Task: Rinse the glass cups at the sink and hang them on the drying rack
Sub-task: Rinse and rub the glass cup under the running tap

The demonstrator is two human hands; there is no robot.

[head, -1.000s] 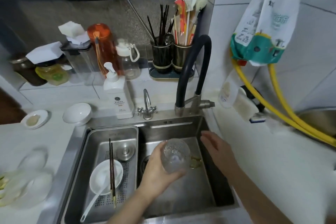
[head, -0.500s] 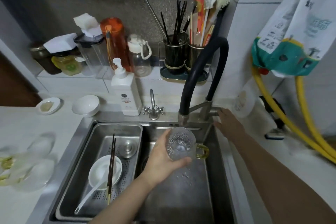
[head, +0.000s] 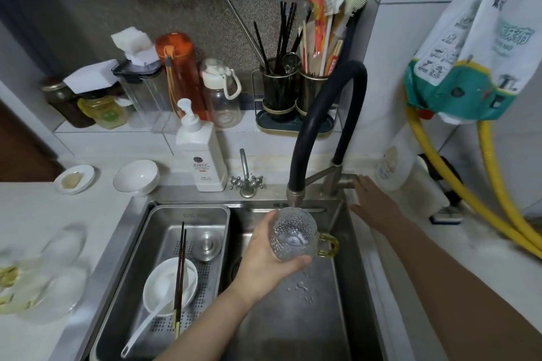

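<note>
My left hand (head: 265, 255) grips a textured glass cup (head: 293, 233) with an amber handle, holding it over the sink basin (head: 293, 316) with its mouth tilted up just under the spout of the black-hose faucet (head: 296, 196). Water droplets lie on the basin floor below the cup. My right hand (head: 371, 202) rests against the end of the faucet's metal lever (head: 344, 179), fingers spread. Several blurred glass cups (head: 44, 272) sit on the counter at the far left. No drying rack is recognisable in view.
A drain tray (head: 164, 220) in the sink's left half holds a white bowl with spoon (head: 168, 283), chopsticks and a metal plug. Behind the sink stand a soap dispenser (head: 201, 155), a small tap (head: 246, 179), bottles, jars and utensil holders. Yellow hoses (head: 457, 184) run down on the right.
My right hand moved from above the basin up to the faucet lever. My left hand raised the cup up under the spout.
</note>
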